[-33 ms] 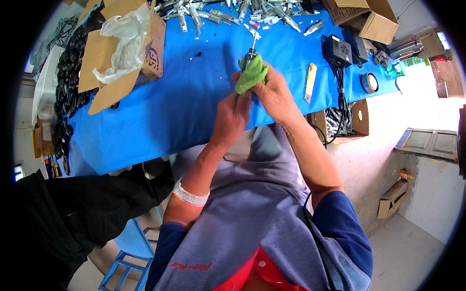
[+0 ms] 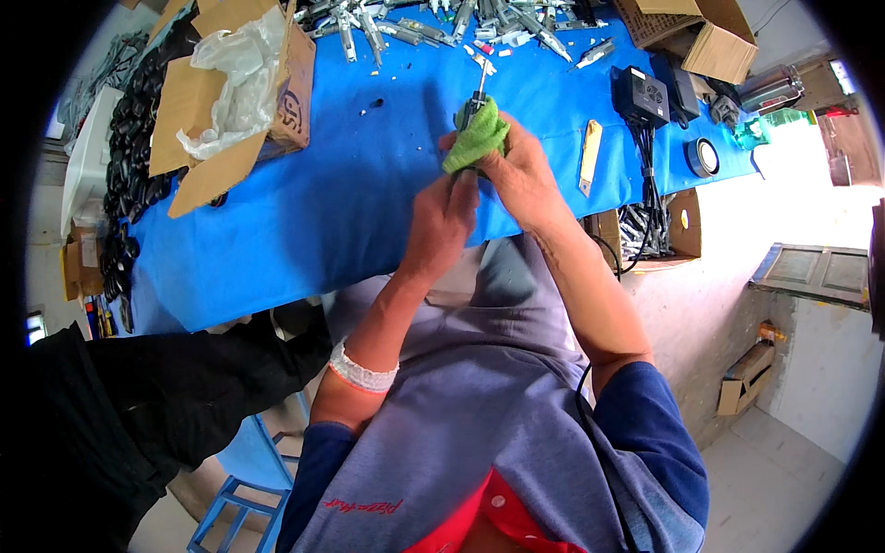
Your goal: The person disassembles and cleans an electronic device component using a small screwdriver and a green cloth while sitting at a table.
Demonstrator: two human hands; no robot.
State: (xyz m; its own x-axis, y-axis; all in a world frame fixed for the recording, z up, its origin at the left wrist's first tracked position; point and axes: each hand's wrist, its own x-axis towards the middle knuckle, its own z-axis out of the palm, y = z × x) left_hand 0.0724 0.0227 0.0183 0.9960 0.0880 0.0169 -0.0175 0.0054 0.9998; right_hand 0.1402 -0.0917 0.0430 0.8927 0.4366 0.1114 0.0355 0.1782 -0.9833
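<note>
In front of me, over the near part of the blue-covered table, both hands are closed and meet at one slim piece. The dark slim piece with a thin metal shaft point(image 2: 475, 106) points away from me. A green cloth point(image 2: 477, 138) is wrapped around its middle. My right hand point(image 2: 527, 175) pinches the cloth against the piece. Just below, my left hand point(image 2: 445, 210) grips the piece's near end, which its fingers mostly hide. Many similar grey slim parts point(image 2: 406, 35) lie in a heap at the far edge.
An open cardboard box point(image 2: 293, 92) with clear plastic stands at left, beside a pile of black parts point(image 2: 129, 166). To the right lie a yellow cutter knife point(image 2: 590, 157), a black power box point(image 2: 641, 95) with cables and a tape roll point(image 2: 702, 158). A box of parts point(image 2: 684, 241) sits below the edge.
The green cloth has shifted very slightly toward me and left along the piece. My hands and arms are nearly where they were.
</note>
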